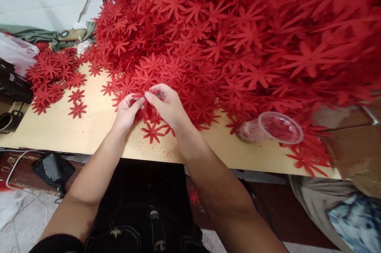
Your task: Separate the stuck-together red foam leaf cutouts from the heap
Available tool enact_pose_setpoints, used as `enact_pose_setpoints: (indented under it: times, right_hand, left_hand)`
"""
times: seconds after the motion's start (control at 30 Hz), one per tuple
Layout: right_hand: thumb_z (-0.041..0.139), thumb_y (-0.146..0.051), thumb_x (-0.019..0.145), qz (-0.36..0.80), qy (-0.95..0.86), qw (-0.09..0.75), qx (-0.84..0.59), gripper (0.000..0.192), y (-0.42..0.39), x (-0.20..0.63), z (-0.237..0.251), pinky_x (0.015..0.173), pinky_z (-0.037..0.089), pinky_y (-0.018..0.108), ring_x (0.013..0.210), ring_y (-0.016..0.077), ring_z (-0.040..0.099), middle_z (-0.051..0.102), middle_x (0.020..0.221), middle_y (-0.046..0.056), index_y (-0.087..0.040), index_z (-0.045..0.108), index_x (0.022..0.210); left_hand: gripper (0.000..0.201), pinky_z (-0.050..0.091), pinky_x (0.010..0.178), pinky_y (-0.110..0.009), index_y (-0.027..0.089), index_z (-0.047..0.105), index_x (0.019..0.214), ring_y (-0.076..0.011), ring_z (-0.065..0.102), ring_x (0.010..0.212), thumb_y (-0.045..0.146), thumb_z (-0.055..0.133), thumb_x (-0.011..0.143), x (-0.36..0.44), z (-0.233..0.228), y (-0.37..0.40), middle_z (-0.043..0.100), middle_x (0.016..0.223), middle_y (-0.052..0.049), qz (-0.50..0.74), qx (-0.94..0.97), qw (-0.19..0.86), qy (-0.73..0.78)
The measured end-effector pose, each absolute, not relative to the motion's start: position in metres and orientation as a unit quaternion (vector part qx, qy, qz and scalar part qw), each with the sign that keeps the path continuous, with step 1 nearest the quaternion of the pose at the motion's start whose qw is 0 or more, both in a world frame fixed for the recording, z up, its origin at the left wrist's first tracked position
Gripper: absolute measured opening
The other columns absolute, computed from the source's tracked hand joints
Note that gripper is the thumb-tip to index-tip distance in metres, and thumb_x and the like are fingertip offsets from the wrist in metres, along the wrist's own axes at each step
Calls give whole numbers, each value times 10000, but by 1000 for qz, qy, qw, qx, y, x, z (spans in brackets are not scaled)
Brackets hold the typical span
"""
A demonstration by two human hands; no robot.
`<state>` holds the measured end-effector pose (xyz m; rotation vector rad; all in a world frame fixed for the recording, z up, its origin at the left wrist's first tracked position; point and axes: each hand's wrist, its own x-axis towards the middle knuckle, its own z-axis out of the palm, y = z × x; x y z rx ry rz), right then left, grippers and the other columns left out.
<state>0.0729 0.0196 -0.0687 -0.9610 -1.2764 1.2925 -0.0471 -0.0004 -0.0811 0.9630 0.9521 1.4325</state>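
My left hand (128, 111) and my right hand (165, 103) meet above the table, in front of a big heap of red flower-shaped cutouts (184, 31). Between them is one red flower cutout (139, 95), pinched by the thumb and fingers of each hand; most of it is hidden by the fingers. Just below my hands a loose flower cutout (152, 132) lies flat near the table's front edge, with small red crumbs about it.
The table (98, 130) has a smaller pile of red cutouts (50, 74) at left, beside a plastic bag (18, 52). To the right stands a clear plastic cup (269, 129), with a cardboard box (354, 146) beyond. A black pouch (53, 169) sits below the table edge.
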Motion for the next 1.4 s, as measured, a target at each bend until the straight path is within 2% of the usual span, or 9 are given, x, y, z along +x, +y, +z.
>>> enact_pose_setpoints:
  times: [0.13, 0.33, 0.57, 0.8, 0.93, 1.03, 1.17, 1.27, 1.4]
  right_hand:
    - [626, -257, 735, 561, -554, 492, -369, 81, 19, 69, -71, 684, 485, 289, 631, 107, 564, 614, 676, -27, -182, 600, 746]
    - [622, -228, 719, 480, -549, 524, -440, 63, 22, 72, -75, 680, 455, 277, 640, 106, 556, 612, 669, -23, -173, 601, 700]
    - [538, -357, 820, 352, -590, 532, -494, 276, 21, 81, -70, 592, 361, 272, 545, 82, 405, 480, 563, -43, -191, 477, 608]
    - [617, -408, 757, 378, -617, 490, -486, 321, 13, 74, -67, 584, 349, 256, 555, 74, 396, 455, 561, -53, -188, 449, 594]
    - [527, -473, 820, 441, -605, 490, -447, 387, 13, 74, -66, 559, 344, 245, 537, 65, 365, 395, 554, -54, -192, 401, 585]
    - [467, -495, 856, 393, -581, 522, -485, 411, 25, 91, -68, 543, 350, 246, 535, 72, 342, 338, 554, -51, -206, 347, 590]
    - [541, -466, 823, 199, -612, 535, -547, 276, 45, 124, -70, 782, 460, 369, 829, 159, 531, 544, 857, 47, -190, 547, 841]
    - [597, -450, 792, 97, -648, 506, -560, 399, 41, 128, -66, 994, 357, 518, 1152, 272, 465, 528, 1150, 128, -184, 576, 1089]
    - [585, -429, 810, 188, -722, 447, -493, 375, 11, 93, -59, 964, 408, 494, 1053, 267, 530, 601, 1052, 111, -196, 613, 1103]
  left_hand:
    - [335, 397, 559, -191, 162, 564, 646, -46, 463, 507, 400, 797, 611, -47, -85, 1, 526, 518, 67, 595, 440, 526, 419]
    - [353, 370, 560, -192, 156, 538, 606, -46, 426, 511, 427, 757, 663, -47, -86, 1, 496, 518, 59, 581, 470, 515, 421]
    - [332, 389, 548, -193, 172, 640, 716, -39, 442, 497, 442, 794, 599, -48, -78, -4, 526, 541, 67, 606, 430, 507, 438]
    - [362, 336, 451, -173, 168, 639, 705, -22, 406, 444, 423, 831, 534, -47, -78, -3, 536, 535, 71, 605, 413, 530, 426]
    - [326, 338, 456, -161, 163, 606, 636, -20, 384, 446, 397, 822, 566, -50, -78, -3, 486, 499, 80, 627, 392, 520, 427]
    - [305, 339, 461, -160, 172, 570, 622, -20, 370, 440, 372, 800, 618, -53, -79, -2, 440, 486, 88, 660, 344, 521, 417]
    - [288, 394, 515, -170, 194, 619, 729, -38, 451, 494, 456, 731, 693, -55, -82, 1, 492, 536, 67, 682, 310, 524, 405]
    - [361, 443, 579, -188, 202, 664, 880, -52, 518, 553, 535, 655, 739, -54, -84, 4, 546, 614, 44, 658, 314, 546, 412]
    - [430, 485, 649, -220, 197, 657, 951, -81, 581, 626, 584, 569, 785, -52, -81, 2, 604, 694, 9, 637, 293, 578, 418]
